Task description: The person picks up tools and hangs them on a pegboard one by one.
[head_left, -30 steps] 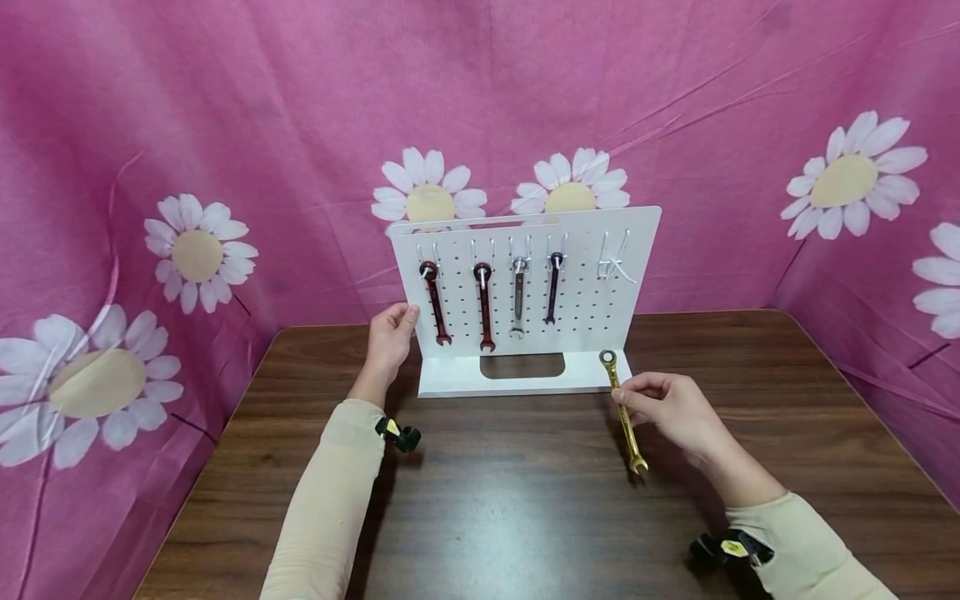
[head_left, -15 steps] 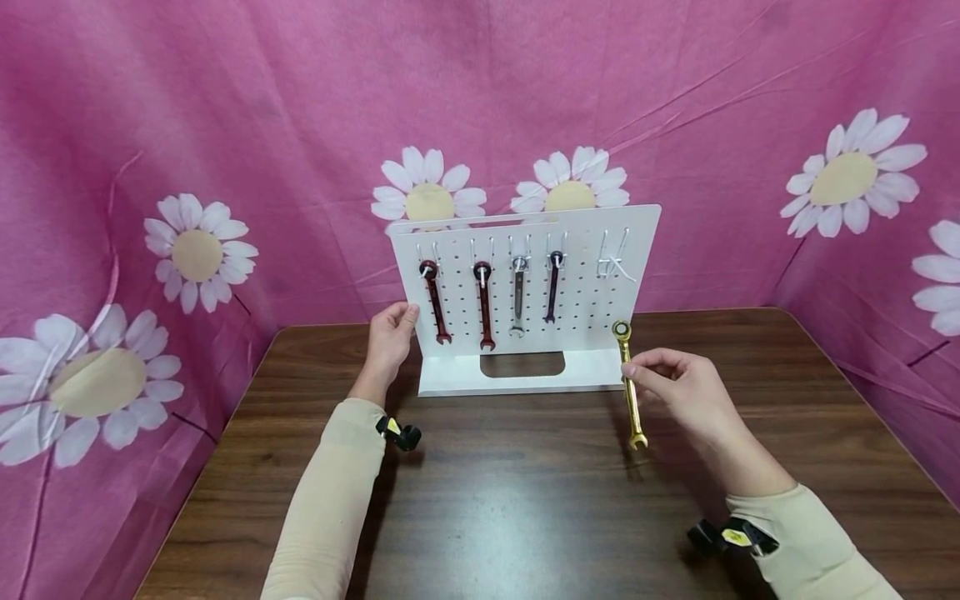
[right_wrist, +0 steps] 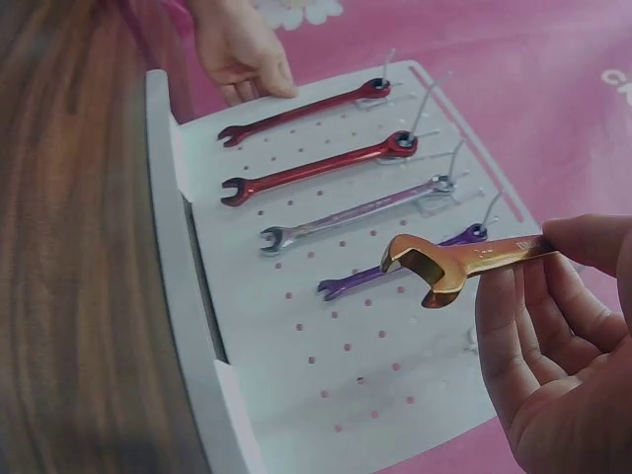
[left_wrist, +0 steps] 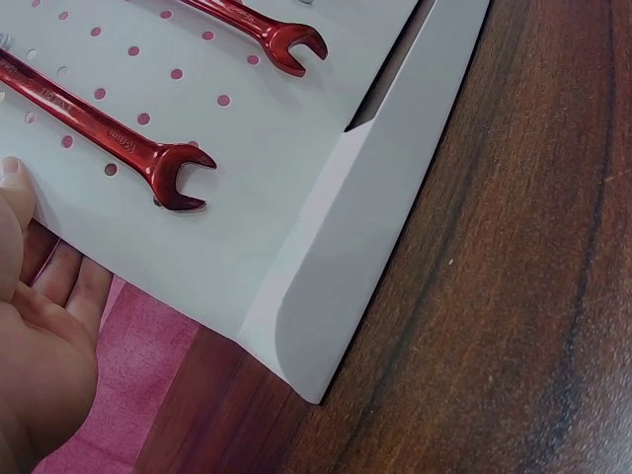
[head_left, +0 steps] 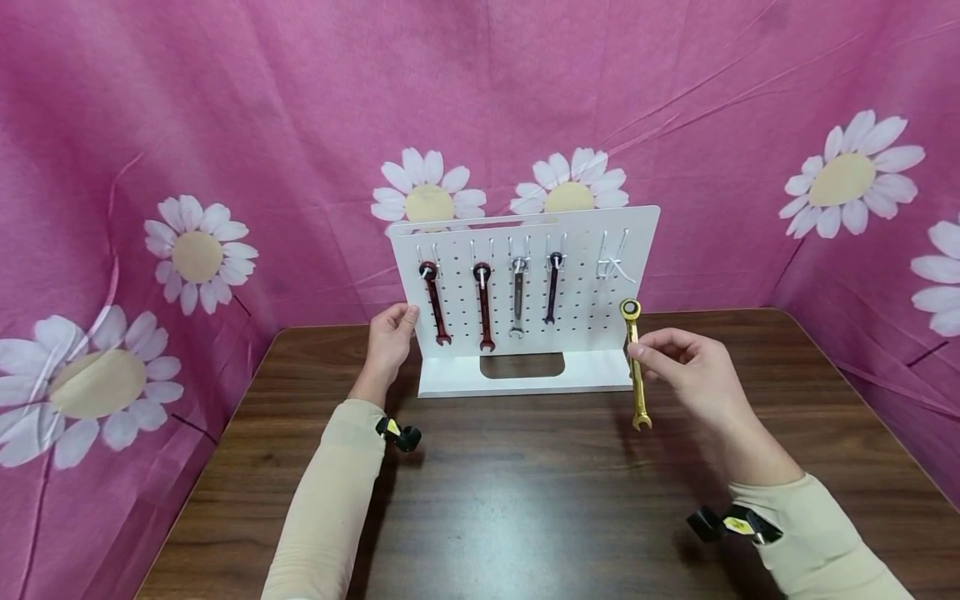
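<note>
In the head view my right hand (head_left: 693, 375) pinches a gold combination wrench (head_left: 637, 387) between thumb and fingers, ring end up and open end down. The wrench is in the air, in front of the right side of a white pegboard stand (head_left: 457, 250). At the board's left edge my left hand (head_left: 388, 342) grips it, thumb in front and fingers behind. From hooks on the board hang two red wrenches (head_left: 484, 308) (left_wrist: 109, 138), a silver wrench (head_left: 518, 296) and a smaller purple wrench (right_wrist: 360, 279). A bare wire hook (head_left: 615, 265) sticks out at upper right.
The stand's base (head_left: 450, 385) rests on a dark wood table (head_left: 480, 500), near its back edge. Behind and at both sides hangs a pink cloth (head_left: 300, 100) with white flowers.
My right hand has lifted the gold wrench upward and slightly right, from low before the base to beside the board's lower right edge. The wrench hangs more upright. The left hand stays put.
</note>
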`<state>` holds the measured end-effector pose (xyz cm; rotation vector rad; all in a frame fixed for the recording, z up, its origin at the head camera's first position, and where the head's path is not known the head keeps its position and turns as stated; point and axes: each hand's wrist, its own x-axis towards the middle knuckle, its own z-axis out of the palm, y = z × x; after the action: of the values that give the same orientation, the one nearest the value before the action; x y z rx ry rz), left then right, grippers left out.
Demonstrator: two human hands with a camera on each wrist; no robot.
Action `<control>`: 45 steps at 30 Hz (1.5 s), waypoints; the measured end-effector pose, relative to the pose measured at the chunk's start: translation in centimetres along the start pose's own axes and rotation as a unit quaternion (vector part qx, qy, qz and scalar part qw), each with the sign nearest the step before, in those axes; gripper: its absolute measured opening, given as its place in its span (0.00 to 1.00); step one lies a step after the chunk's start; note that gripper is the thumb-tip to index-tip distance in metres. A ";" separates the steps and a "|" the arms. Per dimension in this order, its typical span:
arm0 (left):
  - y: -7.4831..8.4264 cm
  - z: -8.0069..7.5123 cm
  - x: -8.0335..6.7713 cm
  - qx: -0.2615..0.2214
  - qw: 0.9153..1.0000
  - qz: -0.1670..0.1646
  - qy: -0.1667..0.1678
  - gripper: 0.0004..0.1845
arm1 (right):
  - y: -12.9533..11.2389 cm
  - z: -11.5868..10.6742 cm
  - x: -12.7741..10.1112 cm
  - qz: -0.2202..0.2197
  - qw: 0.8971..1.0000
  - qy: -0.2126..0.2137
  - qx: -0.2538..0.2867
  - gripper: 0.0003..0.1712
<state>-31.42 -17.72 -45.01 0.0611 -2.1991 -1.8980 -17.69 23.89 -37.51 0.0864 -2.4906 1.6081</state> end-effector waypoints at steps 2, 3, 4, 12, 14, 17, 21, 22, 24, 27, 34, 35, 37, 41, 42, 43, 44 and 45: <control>0.0 0.0 0.1 0.001 1.000 0.001 0.001 0.17 | -0.2 -0.1 0.1 -0.003 1.000 0.005 0.004 0.14; -0.1 0.0 0.1 0.000 1.000 0.001 0.001 0.17 | -0.3 -0.2 0.2 -0.004 1.000 0.008 0.003 0.15; -0.1 0.0 0.1 0.000 1.000 0.001 0.001 0.17 | -0.4 -0.2 0.2 -0.006 1.000 0.011 0.001 0.15; 0.0 0.0 0.0 0.000 1.000 -0.001 -0.002 0.17 | -1.2 -0.2 0.8 -0.010 0.999 0.028 0.040 0.03; 0.0 0.0 0.0 0.000 1.000 -0.002 -0.001 0.17 | -1.3 -0.1 1.0 -0.012 0.998 0.031 0.055 0.07; 0.1 0.0 -0.1 0.000 1.000 -0.001 -0.002 0.17 | -1.4 -0.1 1.4 -0.014 0.997 0.036 0.062 0.10; 0.1 0.0 -0.1 -0.001 1.000 -0.003 -0.005 0.16 | -1.0 0.0 1.9 -0.012 0.998 0.033 0.060 0.09; 0.0 0.0 -0.1 0.000 1.000 -0.004 -0.005 0.16 | -0.9 0.0 2.1 -0.009 0.998 0.031 0.061 0.08; 0.0 0.0 -0.1 -0.001 1.000 -0.009 -0.007 0.17 | -0.6 0.1 2.3 -0.004 0.998 0.029 0.062 0.08; 0.0 0.0 0.0 0.002 1.000 -0.014 -0.007 0.16 | -0.2 0.3 2.7 0.008 0.998 0.028 0.064 0.08; 0.1 -0.1 0.1 0.006 1.000 -0.014 -0.009 0.17 | 0.6 0.6 4.1 0.040 0.990 0.008 0.138 0.09; 0.2 -0.1 0.1 0.006 1.000 -0.015 -0.008 0.17 | 0.7 0.7 4.3 0.045 0.987 0.006 0.151 0.09; 0.2 -0.1 0.1 0.004 1.000 -0.018 -0.009 0.17 | 0.9 1.0 5.0 0.058 0.981 0.002 0.185 0.09; 0.2 -0.2 0.0 0.008 1.000 -0.022 -0.011 0.17 | 1.5 1.6 6.2 0.079 0.970 0.000 0.231 0.11; 0.2 -0.2 -0.1 0.009 1.000 -0.024 -0.011 0.17 | 1.6 1.7 6.5 0.084 0.967 -0.001 0.240 0.11; 0.2 -0.2 -0.1 0.010 1.000 -0.025 -0.011 0.17 | 1.7 1.9 6.7 0.088 0.966 -0.001 0.245 0.11; 0.2 -0.1 -0.1 0.009 1.000 -0.025 -0.011 0.17 | 1.9 2.0 7.0 0.090 0.965 -0.002 0.248 0.11; 0.2 -0.1 -0.1 0.009 1.000 -0.025 -0.011 0.17 | 2.0 2.1 7.2 0.092 0.965 -0.002 0.244 0.12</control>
<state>-31.32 -17.78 -44.80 0.1014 -2.2490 -1.9146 -25.26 23.09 -38.85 -0.0829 -2.0958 2.2676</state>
